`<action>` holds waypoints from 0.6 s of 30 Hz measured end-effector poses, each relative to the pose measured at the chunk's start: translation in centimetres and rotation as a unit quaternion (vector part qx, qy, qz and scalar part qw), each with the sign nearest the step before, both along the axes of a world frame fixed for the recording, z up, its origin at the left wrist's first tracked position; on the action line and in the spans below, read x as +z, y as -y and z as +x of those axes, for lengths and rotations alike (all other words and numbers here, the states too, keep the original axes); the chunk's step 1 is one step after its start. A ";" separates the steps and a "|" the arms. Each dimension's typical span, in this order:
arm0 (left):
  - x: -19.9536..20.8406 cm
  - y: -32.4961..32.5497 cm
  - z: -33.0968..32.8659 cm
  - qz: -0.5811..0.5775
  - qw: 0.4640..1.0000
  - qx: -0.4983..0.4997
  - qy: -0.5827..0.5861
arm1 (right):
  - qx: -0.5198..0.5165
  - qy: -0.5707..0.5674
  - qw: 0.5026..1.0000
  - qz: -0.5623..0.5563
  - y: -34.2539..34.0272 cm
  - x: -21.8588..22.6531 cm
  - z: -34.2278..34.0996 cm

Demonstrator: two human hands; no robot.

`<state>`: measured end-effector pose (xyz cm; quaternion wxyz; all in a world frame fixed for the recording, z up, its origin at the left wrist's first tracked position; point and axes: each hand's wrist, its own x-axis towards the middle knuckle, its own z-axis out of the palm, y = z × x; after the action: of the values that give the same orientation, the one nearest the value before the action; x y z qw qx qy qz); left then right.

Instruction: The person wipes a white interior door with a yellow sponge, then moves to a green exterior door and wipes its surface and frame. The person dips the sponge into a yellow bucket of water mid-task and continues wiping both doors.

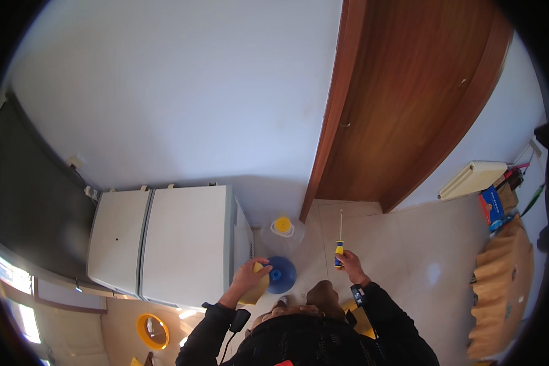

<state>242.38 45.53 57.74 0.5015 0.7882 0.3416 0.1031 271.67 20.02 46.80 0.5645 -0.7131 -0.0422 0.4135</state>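
Yellow-and-blue, the screwdriver (340, 246) clamped in your right hand (351, 267) points its shaft away from you, well right of the yellow piece (257, 290) your left hand (247, 278) grips.

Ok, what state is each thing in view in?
Yellow-and-blue-handled metal screwdriver: held in right hand.
Yellowish object, kind unclear: held in left hand.
Brown wooden door: closed.
White chest freezer: lids shut.
Clear plastic jug: yellow cap on.
Blue round plastic jug: upright.

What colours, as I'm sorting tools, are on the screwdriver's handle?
The handle is yellow and blue; the head view shows it best.
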 end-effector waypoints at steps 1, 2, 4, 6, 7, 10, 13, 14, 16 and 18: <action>0.3 -0.9 0.6 -0.001 1.000 0.014 -0.005 | -0.004 0.010 1.000 -0.025 -0.3 -1.0 2.3; 0.5 -1.6 1.3 -0.002 1.000 0.030 -0.010 | 0.004 0.037 0.999 0.004 -0.4 -1.9 4.4; 0.5 -2.6 3.1 -0.001 0.999 0.050 0.007 | -0.007 0.096 0.995 -0.016 -1.2 -3.3 9.3; 0.1 -3.0 5.1 0.002 0.997 0.072 0.012 | 0.009 0.161 0.985 0.063 -2.9 -4.0 14.8; -0.3 -3.3 6.3 -0.005 0.996 0.087 0.009 | 0.015 0.198 0.976 0.090 -4.5 -3.9 18.3; -1.4 -3.4 10.1 -0.032 0.990 0.138 0.002 | 0.064 0.301 0.946 0.099 -10.2 -3.0 28.1; -1.5 -2.5 13.5 -0.056 0.981 0.182 -0.020 | 0.102 0.372 0.921 0.051 -15.6 -2.3 35.7; -1.3 -2.3 14.8 -0.052 0.982 0.183 -0.003 | 0.117 0.418 0.901 0.004 -17.4 -2.2 37.8; -0.5 -1.9 16.9 -0.056 0.980 0.189 -0.014 | 0.117 0.395 0.909 0.071 -21.0 -2.5 41.2; 0.3 -1.9 18.7 -0.046 0.981 0.188 -0.013 | 0.135 0.394 0.906 0.078 -24.4 -2.9 43.9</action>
<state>261.11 47.45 58.06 0.5040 0.6872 0.4949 0.1694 315.61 44.43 43.90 0.4943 -0.7594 -0.3888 0.1667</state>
